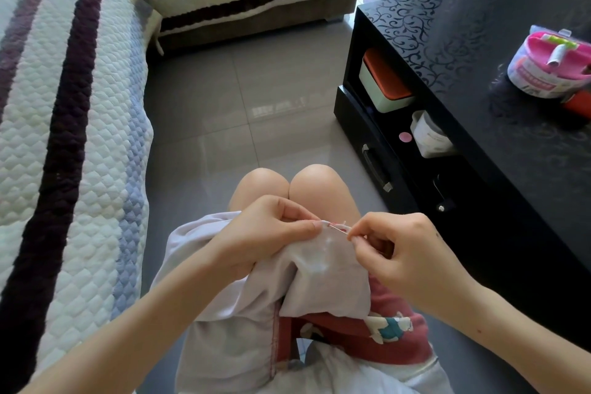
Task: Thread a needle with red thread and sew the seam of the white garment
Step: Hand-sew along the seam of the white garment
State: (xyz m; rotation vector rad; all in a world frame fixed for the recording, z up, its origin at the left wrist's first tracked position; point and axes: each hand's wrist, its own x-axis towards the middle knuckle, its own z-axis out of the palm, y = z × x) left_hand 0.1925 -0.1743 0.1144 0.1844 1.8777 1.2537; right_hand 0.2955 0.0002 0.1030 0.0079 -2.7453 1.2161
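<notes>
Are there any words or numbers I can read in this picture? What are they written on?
No text here can be read.
Label on the tub with the pink lid, on the table: a red band of print, too blurred to read.
White jar inside the table: faint grey print, too small to read.

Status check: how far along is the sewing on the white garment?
Done: threading looks finished, and red thread stitches show on the edge of the white garment. In hand: the left hand pinches that edge and the right hand pinches the needle at the fabric. Left: more stitching and tying off; how much cannot be seen.
</notes>
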